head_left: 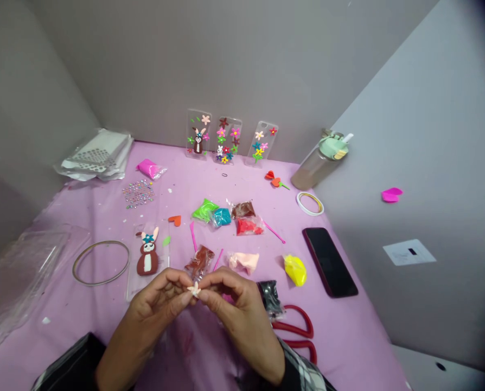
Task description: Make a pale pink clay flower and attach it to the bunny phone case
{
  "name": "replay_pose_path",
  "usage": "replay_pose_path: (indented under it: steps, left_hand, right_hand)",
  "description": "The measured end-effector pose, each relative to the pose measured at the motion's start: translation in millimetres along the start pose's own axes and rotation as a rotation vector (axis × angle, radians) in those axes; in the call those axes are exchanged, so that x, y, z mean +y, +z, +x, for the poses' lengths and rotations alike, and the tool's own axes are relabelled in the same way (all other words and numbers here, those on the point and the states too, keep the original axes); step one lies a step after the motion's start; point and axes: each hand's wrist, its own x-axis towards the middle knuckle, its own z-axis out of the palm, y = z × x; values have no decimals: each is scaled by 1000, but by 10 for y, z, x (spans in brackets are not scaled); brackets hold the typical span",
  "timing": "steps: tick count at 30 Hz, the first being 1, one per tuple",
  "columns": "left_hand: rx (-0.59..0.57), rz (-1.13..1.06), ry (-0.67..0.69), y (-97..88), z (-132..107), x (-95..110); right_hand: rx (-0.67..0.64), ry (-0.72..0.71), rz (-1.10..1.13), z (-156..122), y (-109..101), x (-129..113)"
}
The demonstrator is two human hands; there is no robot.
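I'm pinching a clay flower (193,290) between the fingertips of my left hand (157,304) and right hand (234,304), both grips closed on it. I'm holding it just in front of a brown clay bag (199,262), with a bunny phone case (147,258) lying beside my left hand.

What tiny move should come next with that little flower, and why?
Maybe press the cream clay flower onto the clear rabbit phone case: the left hand and right hand pinch it near that case, which has few flowers, unlike the cases by the wall.
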Motion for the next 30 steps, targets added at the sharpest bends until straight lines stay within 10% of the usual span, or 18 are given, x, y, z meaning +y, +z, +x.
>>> replay_pose_path:
  steps: [30]
  left_hand:
    - [-29,54,1,-57,-13,-23]
  right_hand:
    - [-8,-23,-56,-22,15,4]
